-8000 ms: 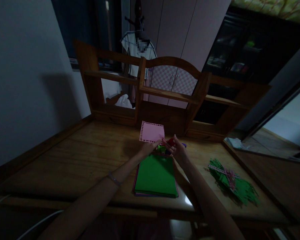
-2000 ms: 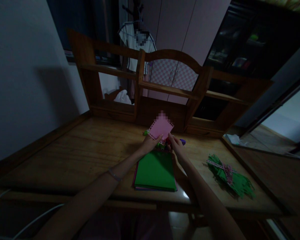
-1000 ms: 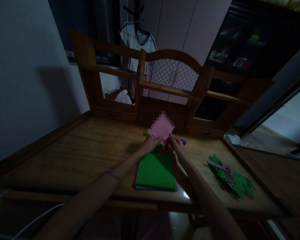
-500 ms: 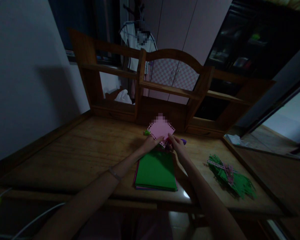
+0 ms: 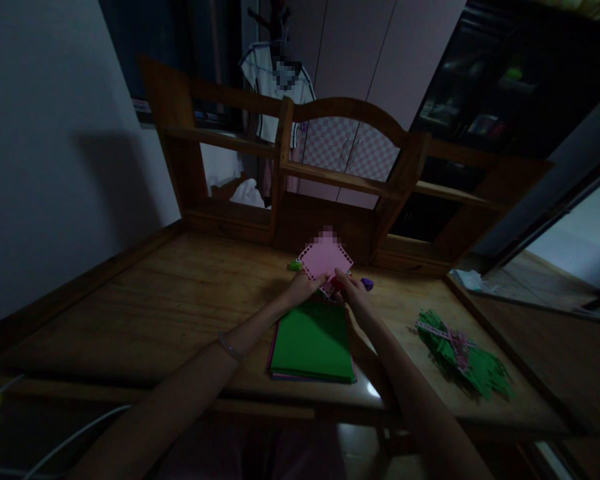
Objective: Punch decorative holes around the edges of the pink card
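A pink paper (image 5: 325,257) with a row of dark holes along its edges is held up above the desk, one corner pointing down. My left hand (image 5: 303,288) pinches it near the lower left edge. At its lower right, my right hand (image 5: 349,288) is closed round a small red object (image 5: 337,283), which touches the paper's edge; its shape is mostly hidden by the fingers. Just below both hands lies a stack of paper (image 5: 313,343) with a green sheet on top.
Behind the paper are a small green object (image 5: 295,265) and a purple one (image 5: 367,284). Green and pink paper strips (image 5: 465,353) lie in a heap at the right. A wooden shelf unit (image 5: 340,177) stands along the desk's back edge.
The pink paper has shifted slightly to the right. The red object in my right hand shows more clearly, and the purple object behind is less covered.
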Available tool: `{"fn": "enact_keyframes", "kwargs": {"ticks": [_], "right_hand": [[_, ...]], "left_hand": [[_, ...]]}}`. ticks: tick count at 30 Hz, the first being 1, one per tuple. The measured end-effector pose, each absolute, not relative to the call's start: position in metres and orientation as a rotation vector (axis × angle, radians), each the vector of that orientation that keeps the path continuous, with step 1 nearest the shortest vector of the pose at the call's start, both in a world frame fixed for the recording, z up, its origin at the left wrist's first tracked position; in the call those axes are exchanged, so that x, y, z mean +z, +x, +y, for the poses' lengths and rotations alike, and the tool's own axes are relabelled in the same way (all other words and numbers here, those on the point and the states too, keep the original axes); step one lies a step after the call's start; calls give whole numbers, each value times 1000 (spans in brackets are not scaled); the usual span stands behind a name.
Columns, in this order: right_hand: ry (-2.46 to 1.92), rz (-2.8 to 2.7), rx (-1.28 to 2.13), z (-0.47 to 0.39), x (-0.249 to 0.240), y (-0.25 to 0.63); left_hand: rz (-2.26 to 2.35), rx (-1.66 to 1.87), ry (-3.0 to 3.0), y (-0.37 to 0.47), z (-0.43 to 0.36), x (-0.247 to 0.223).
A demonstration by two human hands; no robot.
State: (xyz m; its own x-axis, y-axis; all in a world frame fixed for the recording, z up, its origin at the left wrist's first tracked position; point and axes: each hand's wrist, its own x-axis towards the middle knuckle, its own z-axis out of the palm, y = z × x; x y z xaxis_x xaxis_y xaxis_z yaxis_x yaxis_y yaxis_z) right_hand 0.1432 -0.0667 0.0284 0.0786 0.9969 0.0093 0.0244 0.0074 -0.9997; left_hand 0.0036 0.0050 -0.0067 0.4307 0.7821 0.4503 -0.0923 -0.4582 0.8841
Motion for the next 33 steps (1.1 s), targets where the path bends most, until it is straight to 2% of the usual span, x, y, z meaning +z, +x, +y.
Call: {"fn": "enact_keyframes", "kwargs": {"ticks": [21,33], "right_hand": [[-1194,-1106,1014,-69,23,141],[-1174,-1109,975,-71,24,136]], "left_hand": [[549,1155,1768,3,0,-3],[529,1068,1539,0,-10,4]]}}
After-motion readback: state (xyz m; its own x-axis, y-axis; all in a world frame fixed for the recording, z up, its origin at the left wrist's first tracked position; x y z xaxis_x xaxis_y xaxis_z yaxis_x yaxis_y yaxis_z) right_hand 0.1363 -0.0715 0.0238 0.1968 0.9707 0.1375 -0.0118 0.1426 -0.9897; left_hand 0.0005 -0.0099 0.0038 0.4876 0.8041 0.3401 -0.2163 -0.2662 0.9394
